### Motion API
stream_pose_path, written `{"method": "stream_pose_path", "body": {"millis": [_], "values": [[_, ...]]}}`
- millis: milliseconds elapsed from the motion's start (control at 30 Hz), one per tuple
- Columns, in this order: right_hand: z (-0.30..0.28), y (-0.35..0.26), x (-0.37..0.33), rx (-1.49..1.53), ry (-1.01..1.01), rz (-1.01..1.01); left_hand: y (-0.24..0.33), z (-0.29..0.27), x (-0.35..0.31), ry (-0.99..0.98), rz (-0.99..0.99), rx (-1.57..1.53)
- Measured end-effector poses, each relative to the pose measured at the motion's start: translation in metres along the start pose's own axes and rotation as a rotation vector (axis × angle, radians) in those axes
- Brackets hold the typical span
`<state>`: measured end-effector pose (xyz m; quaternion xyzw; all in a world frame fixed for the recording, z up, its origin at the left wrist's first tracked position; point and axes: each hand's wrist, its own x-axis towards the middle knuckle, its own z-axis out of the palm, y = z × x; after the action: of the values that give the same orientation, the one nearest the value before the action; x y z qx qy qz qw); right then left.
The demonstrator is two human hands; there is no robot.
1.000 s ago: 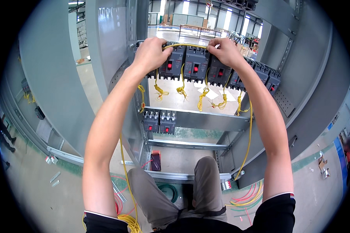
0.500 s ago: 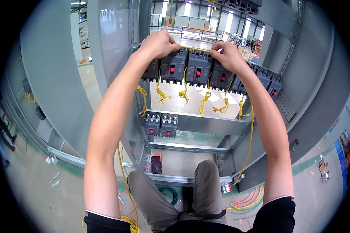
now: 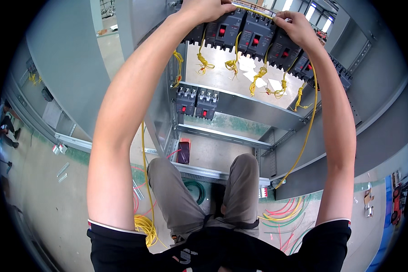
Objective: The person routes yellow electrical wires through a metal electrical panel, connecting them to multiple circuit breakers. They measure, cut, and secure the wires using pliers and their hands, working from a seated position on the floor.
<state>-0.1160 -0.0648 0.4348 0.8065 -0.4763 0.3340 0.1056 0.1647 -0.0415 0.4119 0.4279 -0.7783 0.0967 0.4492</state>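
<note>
A yellow wire point(image 3: 255, 11) runs along the top of a row of dark grey circuit breakers point(image 3: 255, 31) with red switches. My left hand point(image 3: 207, 9) pinches it at the upper left, its fingers partly cut off by the picture's top edge. Farther right, my right hand point(image 3: 297, 28) grips the same wire between thumb and fingers, so a nearly straight span lies between both hands. From the breakers hang several thin yellow wires tied into small bundles point(image 3: 205, 62). A long yellow wire point(image 3: 311, 122) drops below my right hand in a loose curve.
Metal cabinet panels point(image 3: 63, 72) and crossbars point(image 3: 245, 105) surround the work. Two smaller breakers point(image 3: 186, 102) sit on a lower bar. On the floor lie a yellow wire coil point(image 3: 145, 225), a green coil point(image 3: 196, 192) and loose coloured wires point(image 3: 283, 213). At the far left is another person point(image 3: 10, 124).
My view has tipped downward, so the breakers and hands sit higher in the picture. Both hands still pinch the yellow wire over the breaker tops.
</note>
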Motion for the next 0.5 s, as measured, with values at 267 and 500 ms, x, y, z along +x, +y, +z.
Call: {"method": "stream_pose_path", "body": {"millis": [267,500], "values": [[0.001,-0.003,-0.005,0.001,-0.014,0.043,-0.017,0.021,-0.002,0.069,0.092,0.067],[-0.001,-0.018,-0.004,-0.016,0.048,0.001,-0.022,0.007,-0.004,0.014,0.039,0.049]]}}
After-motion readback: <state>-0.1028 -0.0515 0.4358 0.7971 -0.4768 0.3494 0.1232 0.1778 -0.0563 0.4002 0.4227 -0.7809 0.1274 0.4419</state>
